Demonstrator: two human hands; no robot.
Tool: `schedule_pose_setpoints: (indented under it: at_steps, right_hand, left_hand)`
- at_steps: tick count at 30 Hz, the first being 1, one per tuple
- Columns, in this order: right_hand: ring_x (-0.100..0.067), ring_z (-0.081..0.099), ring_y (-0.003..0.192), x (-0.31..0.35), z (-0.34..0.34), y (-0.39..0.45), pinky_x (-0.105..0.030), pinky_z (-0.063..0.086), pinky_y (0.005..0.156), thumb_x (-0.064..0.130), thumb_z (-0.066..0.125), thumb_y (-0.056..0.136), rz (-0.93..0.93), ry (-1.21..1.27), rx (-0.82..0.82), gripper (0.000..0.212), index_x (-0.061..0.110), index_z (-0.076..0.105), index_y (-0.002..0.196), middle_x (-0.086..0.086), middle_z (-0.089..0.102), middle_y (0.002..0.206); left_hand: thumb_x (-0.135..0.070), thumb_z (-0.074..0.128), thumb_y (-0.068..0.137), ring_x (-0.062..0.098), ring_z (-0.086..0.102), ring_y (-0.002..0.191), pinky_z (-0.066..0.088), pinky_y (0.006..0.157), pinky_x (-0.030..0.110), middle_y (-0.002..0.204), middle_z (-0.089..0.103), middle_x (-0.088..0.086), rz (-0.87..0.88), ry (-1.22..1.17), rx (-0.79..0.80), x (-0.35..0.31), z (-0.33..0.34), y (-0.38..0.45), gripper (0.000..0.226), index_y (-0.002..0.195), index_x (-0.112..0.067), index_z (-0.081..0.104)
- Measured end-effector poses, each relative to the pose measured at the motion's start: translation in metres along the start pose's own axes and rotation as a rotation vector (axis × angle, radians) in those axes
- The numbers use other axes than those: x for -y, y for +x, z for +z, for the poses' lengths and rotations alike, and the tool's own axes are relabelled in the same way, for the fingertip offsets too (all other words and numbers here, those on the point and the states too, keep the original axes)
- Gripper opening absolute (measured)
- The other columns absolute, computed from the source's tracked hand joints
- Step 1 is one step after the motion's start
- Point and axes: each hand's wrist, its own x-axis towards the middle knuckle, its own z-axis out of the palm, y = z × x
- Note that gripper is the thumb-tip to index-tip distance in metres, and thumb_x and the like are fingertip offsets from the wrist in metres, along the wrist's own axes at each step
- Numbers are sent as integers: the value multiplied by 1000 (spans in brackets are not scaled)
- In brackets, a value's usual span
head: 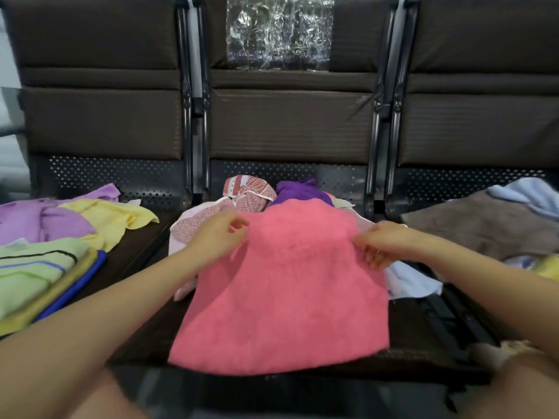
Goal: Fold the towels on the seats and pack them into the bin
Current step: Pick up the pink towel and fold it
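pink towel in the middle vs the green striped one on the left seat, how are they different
The pink towel is plain, while the green striped towel carries dark and blue lines. The pink towel lies spread on the middle seat, pinched at its far corners by the left hand and right hand; the green striped towel sits folded and untouched on top of a stack. Both are soft cloths resting on the seats.

Dim even light; wide-angle edge bending; motion blur at bottom corners.
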Motion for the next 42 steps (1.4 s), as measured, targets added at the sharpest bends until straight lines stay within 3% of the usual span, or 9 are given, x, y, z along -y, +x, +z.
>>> schedule_pose_setpoints:
  at_steps: [4,8,13,19,25,29,33,37,42]
  right_hand:
    - [-19,60,56,-25,13,-33,-26,54,46,22,63,90,44,-1,57,25,-2,57,87,-13,59,72]
    - [-16,62,68,-46,13,-41,-25,55,55,9,64,89,34,489,103,31,-3,56,116,-12,61,89]
    - [-13,49,64,-62,21,-39,-25,42,64,12,72,79,-26,606,175,17,16,56,75,-4,50,70]
    - [-17,65,95,-53,33,-46,-28,52,82,10,70,76,-176,669,325,32,6,67,107,-7,70,107]
    - [-23,60,90,-81,11,-65,-36,42,80,37,82,60,-184,125,462,65,-1,66,111,-11,69,101]
    - [-11,42,50,-94,-13,-77,-21,33,50,29,78,77,-156,-119,254,27,6,64,76,1,53,56]
    - [-11,44,52,-100,-15,-88,-19,37,50,22,76,80,-147,-226,159,20,17,61,68,4,56,55]
    - [-6,49,62,-86,3,-95,-29,41,63,30,75,78,-500,-369,-239,23,24,54,73,8,56,69]
    - [-8,51,96,-61,54,-105,-25,43,83,50,70,77,-963,-542,88,39,23,61,103,6,55,101]
  left_hand:
    - [-18,66,87,-3,55,69,42,67,13,80,62,-15,157,-41,134,-37,11,-43,7,91,-22,70]
    - [-23,65,87,-5,52,68,36,61,8,81,62,-14,268,48,318,-46,31,-75,10,94,-21,71]
    - [-37,64,86,-4,47,78,38,73,15,87,50,-17,360,144,396,-41,49,-98,20,103,-26,66]
    - [-40,60,89,1,51,90,46,84,24,98,53,-13,372,130,387,-42,49,-104,21,105,-28,64]
    - [-44,58,88,1,51,91,48,85,29,98,54,-13,385,136,394,-38,52,-103,21,104,-31,62]
    - [-44,56,89,0,50,92,47,85,27,99,53,-15,409,150,380,-37,51,-104,21,104,-31,62]
    - [-50,50,87,1,49,94,46,83,25,99,52,-15,426,178,384,-39,50,-105,30,107,-31,61]
    - [-44,57,88,-2,49,90,45,80,22,96,51,-17,451,171,363,-40,48,-105,19,103,-32,61]
    - [-36,64,86,-1,52,81,47,75,25,87,54,-15,460,104,324,-43,44,-105,9,90,-29,65]
